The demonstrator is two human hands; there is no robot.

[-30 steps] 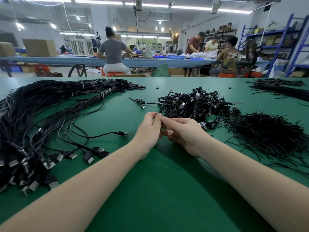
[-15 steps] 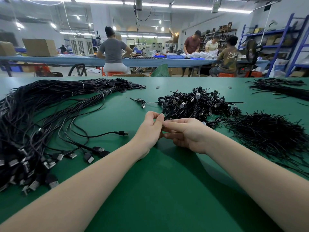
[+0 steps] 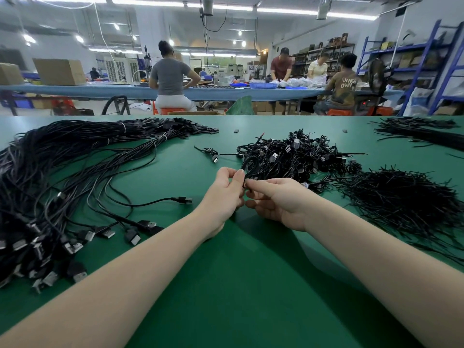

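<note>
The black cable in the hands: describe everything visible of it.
The black cable is thin, with a smooth plastic-looking jacket, folded into a small loop that rises above the fingertips. The left hand pinches it from one side and the right hand from the other, hiding the loop's base. It is held over the green table, in front of the heap of coiled cables. No plug shows.

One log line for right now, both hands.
left hand: pinches looped thin black cable | right hand: pinches same cable | over flat green table
</note>
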